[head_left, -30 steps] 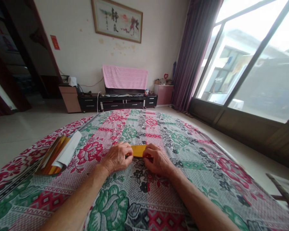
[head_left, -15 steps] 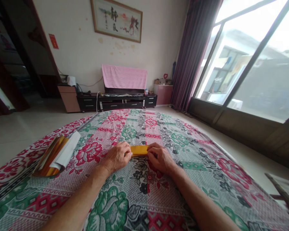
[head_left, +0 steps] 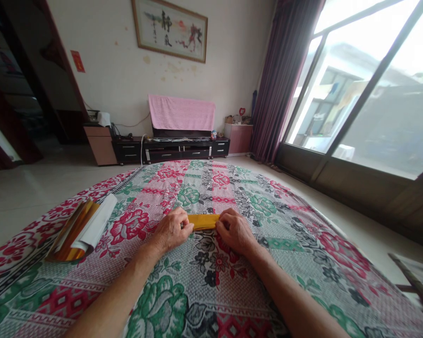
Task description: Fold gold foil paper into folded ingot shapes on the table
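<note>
Gripping yellow strip [head_left: 204, 222] by its ends, left hand [head_left: 173, 228] and right hand [head_left: 235, 231]; uneven pull between them could skew folds.

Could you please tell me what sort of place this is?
It looks like a home's living room: a pink cloth draped over what seems to be a television on a low black stand, a framed calligraphy picture on the wall, and a long purple curtain by the window.
</note>
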Motion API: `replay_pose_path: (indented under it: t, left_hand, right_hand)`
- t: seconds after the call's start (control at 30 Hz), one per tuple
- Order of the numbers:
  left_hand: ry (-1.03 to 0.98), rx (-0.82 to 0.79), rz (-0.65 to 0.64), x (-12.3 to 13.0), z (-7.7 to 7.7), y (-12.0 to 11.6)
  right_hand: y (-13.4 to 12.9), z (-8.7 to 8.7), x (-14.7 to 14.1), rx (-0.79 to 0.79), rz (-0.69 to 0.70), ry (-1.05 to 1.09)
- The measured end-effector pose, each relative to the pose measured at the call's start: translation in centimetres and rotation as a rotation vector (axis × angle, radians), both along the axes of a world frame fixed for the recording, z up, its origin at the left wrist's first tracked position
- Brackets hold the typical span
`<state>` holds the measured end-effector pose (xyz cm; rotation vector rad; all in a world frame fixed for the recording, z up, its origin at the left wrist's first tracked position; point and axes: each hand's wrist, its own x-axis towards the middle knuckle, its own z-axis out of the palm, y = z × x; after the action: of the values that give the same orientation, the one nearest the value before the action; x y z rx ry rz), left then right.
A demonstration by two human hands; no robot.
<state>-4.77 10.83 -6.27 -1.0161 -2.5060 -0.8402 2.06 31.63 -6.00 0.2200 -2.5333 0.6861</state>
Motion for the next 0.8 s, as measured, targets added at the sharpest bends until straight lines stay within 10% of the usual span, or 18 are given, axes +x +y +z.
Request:
replay_pose_path:
  t: [0.8]
  left_hand:
    - [-0.038, -0.046, -0.188, 0.7, 0.8, -1.1]
  right_hand:
    - [-0.1, 0.8, 1.2, 0.175, 0.172, 0.003]
